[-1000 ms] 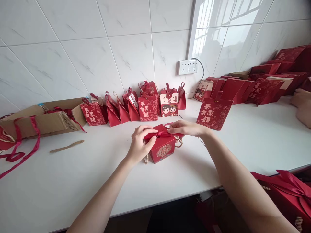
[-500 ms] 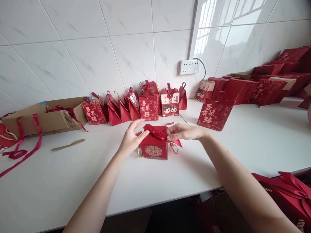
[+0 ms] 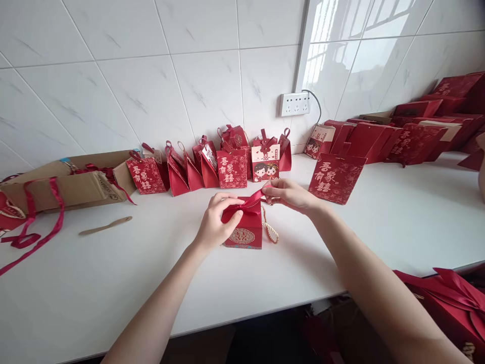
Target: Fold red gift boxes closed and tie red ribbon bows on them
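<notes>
Since half a second ago, the right hand [image 3: 290,196] has lifted a little toward 12 o'clock, drawing out one end of the ribbon [image 3: 253,199], and the left hand [image 3: 215,222] has moved in over the knot. Picture a clock face centred on the red box [image 3: 246,237], with 12 toward the wall. It stands upright on the white tabletop [image 3: 227,293], a round gold emblem facing 6 and a twisted gold cord [image 3: 272,233] looping out at 3. From 1 o'clock, the right hand's thumb and fingers pinch the ribbon end. At 9, the left hand bends over the box, thumb and forefinger at the knot; whether they grip it, I cannot tell. Farther toward 9 lies a wooden stick [image 3: 106,226], and at about 10 a carton [image 3: 76,196] with ribbon strands [image 3: 56,194] draped over its side. Finished-looking packets [image 3: 232,174] line the wall from 10 to 1; a lettered bag [image 3: 335,179] stands at 2.
</notes>
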`<action>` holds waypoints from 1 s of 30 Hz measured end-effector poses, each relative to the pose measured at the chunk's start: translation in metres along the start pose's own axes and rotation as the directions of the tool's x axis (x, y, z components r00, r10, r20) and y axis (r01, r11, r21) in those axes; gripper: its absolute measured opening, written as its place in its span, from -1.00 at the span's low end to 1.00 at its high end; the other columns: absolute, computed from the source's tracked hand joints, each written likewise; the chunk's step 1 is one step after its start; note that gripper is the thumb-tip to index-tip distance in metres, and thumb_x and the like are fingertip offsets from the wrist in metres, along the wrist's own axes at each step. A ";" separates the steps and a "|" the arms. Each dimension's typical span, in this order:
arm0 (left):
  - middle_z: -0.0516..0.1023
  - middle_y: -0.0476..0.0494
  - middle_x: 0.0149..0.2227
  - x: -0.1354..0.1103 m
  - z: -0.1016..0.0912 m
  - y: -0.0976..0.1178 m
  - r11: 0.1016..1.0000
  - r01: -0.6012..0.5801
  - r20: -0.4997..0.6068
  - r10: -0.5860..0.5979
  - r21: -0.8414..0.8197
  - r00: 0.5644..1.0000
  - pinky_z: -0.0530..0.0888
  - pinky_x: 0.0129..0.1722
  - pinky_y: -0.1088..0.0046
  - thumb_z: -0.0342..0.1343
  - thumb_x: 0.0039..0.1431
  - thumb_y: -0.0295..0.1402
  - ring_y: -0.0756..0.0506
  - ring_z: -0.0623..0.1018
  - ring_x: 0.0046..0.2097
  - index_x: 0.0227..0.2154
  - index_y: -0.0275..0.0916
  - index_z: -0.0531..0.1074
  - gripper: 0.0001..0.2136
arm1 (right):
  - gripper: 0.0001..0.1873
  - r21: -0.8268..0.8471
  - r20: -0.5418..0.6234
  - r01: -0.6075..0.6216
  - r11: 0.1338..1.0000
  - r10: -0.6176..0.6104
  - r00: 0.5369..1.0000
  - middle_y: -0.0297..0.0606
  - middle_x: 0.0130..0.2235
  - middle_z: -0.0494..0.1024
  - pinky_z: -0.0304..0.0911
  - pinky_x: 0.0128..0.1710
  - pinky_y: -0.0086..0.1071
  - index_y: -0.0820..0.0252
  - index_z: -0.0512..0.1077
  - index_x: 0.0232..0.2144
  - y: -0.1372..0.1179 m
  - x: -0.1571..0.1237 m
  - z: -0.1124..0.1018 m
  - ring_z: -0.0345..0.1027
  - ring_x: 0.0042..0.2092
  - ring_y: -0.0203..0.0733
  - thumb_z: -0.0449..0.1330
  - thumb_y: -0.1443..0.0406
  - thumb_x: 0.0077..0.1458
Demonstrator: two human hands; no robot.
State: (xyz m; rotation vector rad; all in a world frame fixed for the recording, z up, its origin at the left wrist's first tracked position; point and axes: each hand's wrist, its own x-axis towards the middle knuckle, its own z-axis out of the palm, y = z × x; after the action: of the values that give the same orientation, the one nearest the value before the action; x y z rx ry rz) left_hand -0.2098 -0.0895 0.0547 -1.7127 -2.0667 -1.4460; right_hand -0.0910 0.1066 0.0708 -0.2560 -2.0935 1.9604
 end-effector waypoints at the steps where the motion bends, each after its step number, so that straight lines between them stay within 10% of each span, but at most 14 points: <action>1: 0.43 -0.13 -0.17 0.000 0.000 0.000 1.000 -0.014 -0.008 0.014 0.008 1.000 0.40 0.02 0.29 0.07 0.12 -0.37 -0.11 0.44 -0.02 -0.24 -0.19 0.49 -0.83 | -0.67 0.043 -0.022 0.001 0.999 0.000 1.000 -0.33 -0.52 0.38 0.07 -0.44 -0.39 0.27 0.41 -0.52 0.004 0.002 0.002 0.20 -0.45 -0.34 0.34 0.11 -0.14; 14: 0.48 -0.01 -0.45 0.001 -0.003 0.003 0.997 -0.002 -0.150 0.014 0.080 0.989 0.39 -0.17 0.36 0.04 0.12 -0.37 -0.06 0.45 -0.31 -0.38 -0.20 0.47 -0.89 | -0.66 0.123 -0.230 0.012 0.992 0.017 0.973 -0.45 -0.57 0.28 0.00 -0.45 -0.40 0.23 0.35 -0.54 0.024 0.014 0.019 0.07 -0.52 -0.42 0.30 0.08 -0.17; 30: 0.44 -0.02 -0.48 0.006 -0.016 -0.004 0.931 0.299 0.047 -0.296 -0.208 0.954 0.32 -0.43 0.50 0.08 0.04 -0.29 -0.01 0.41 -0.42 -0.35 -0.26 0.47 -0.83 | -0.70 -0.139 -0.237 -0.023 0.990 -0.011 0.972 -0.41 -0.55 0.29 0.01 -0.47 -0.40 0.25 0.40 -0.52 0.026 0.014 0.017 0.08 -0.50 -0.38 0.22 0.10 -0.13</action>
State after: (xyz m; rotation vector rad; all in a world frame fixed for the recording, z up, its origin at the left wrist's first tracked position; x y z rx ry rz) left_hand -0.2230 -0.0962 0.0644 -1.5266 -2.3366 -1.8053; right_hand -0.1107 0.0962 0.0451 -0.4992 -2.0764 1.6921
